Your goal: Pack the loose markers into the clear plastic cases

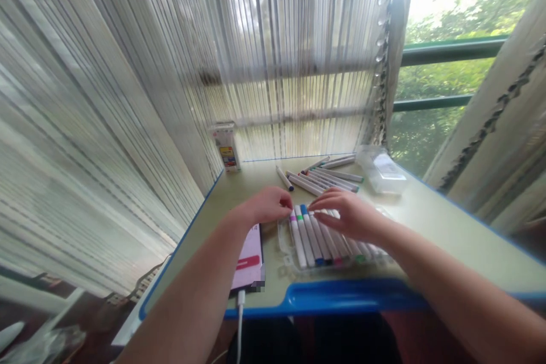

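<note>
The table [439,239] spreads beneath both hands. A clear tray [285,244] lies under the right hand [352,217], whose thumb and fingers stand parted, gripping nothing I can see; the left hand [271,205] curls by the tray's far left corner, its hold hidden from me, a phone [252,250] near its wrist. Markers [314,239] line the tray; loose pens [321,178] lie beyond both hands.

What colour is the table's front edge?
The table's front edge is bright blue, shown best in the head view.

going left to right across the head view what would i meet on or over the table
Small upright package → left hand → pile of loose markers → clear plastic box
</note>
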